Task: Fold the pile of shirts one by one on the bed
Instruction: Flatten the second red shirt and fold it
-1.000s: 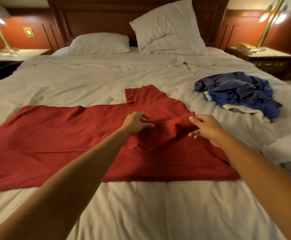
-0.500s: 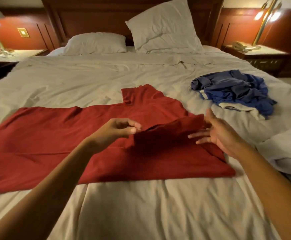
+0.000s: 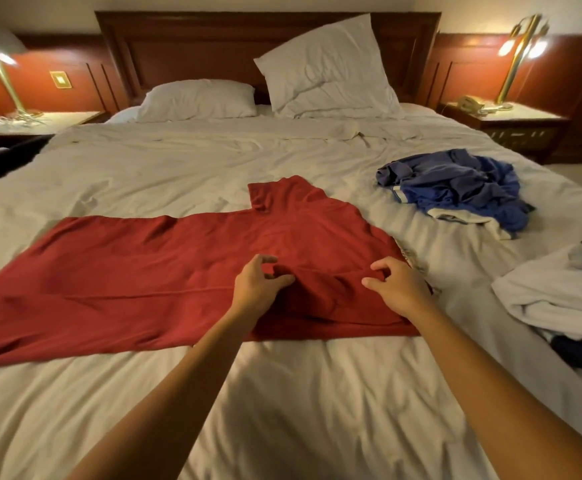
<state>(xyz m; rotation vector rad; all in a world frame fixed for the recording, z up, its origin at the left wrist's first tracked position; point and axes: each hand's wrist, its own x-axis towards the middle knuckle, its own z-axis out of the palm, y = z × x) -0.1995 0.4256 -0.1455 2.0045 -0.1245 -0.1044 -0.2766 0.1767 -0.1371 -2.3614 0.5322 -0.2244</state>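
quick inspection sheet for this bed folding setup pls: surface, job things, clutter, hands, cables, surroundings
surface: bed, wrinkled white sheet
job's things: red shirt spread flat, its right end bunched into a raised fold; blue shirt crumpled at far right; white clothes heaped at the right edge, something dark under them
clutter: nothing seen
grips: left hand and right hand each pinch the red shirt's fold
cables: what look like cords on the left nightstand; phone on the right nightstand
surroundings: two pillows, wooden headboard, lit lamps on both sides
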